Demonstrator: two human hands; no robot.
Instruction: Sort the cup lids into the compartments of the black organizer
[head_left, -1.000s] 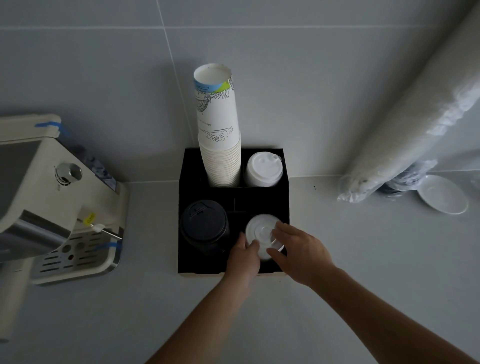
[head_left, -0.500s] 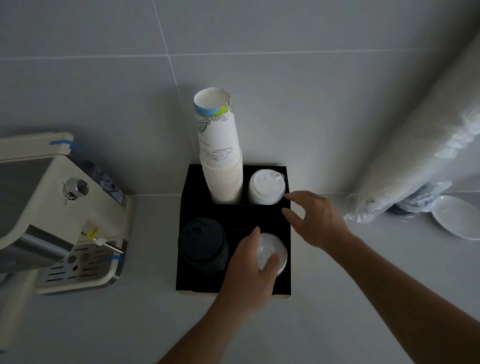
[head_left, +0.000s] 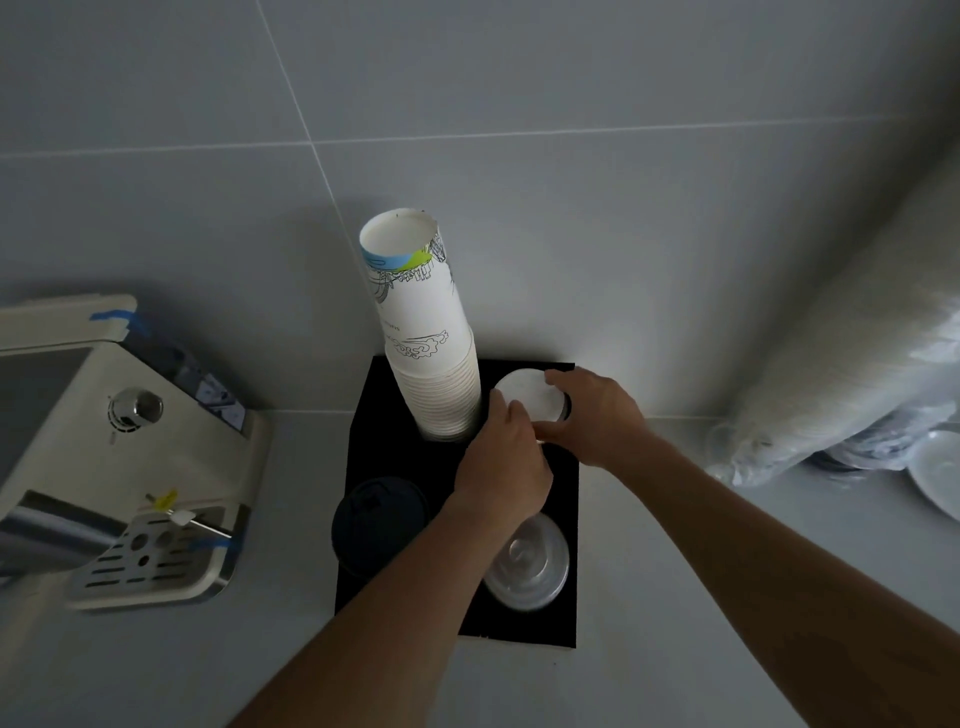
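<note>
The black organizer (head_left: 366, 441) stands on the counter against the tiled wall. A tall stack of paper cups (head_left: 428, 353) fills its back left compartment. A stack of white lids (head_left: 530, 397) sits in the back right compartment, and both hands grip it: my left hand (head_left: 501, 467) on its left and front side, my right hand (head_left: 597, 421) on its right side. Black lids (head_left: 376, 525) are stacked in the front left compartment. Clear lids (head_left: 530, 569) lie in the front right compartment, partly behind my left forearm.
A cream coffee machine (head_left: 119, 457) with a metal drip tray (head_left: 150, 561) stands to the left. At the right, a long plastic-wrapped sleeve (head_left: 857, 374) leans on the wall, with a white saucer (head_left: 935, 473) beside it.
Both hands left the clear lids in the front right compartment and moved back to the white lid stack, the right one first. They now grip it from both sides.
</note>
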